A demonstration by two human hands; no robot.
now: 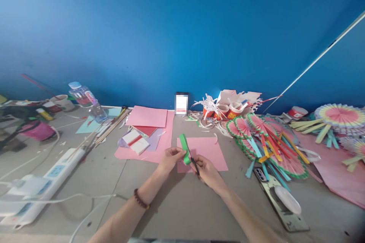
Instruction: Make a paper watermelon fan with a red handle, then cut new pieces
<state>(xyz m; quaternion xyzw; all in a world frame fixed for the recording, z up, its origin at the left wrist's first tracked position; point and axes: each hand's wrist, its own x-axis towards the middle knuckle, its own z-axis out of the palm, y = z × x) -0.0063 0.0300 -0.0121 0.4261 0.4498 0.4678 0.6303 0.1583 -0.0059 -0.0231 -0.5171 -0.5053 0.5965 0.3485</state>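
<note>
Near the middle of the table, my left hand point(173, 157) pinches a green paper strip point(184, 143) that curls upward and folds back near its lower end. My right hand point(205, 169) grips a pair of dark scissors point(195, 166), whose blades point up and left at the strip's right side. Whether the blades are closed on the strip is hard to make out. Beneath both hands lies a pink paper sheet point(212, 152). A beaded bracelet point(140, 199) sits on my left wrist.
Left are a white power strip point(54, 176), cords and a tilted plastic bottle point(88, 100). Pink papers point(148, 117) lie behind my left hand. On the right are folded paper fans point(262, 136) with coloured strips and a phone point(281, 201). Red paper cups point(221, 112) stand by the blue wall.
</note>
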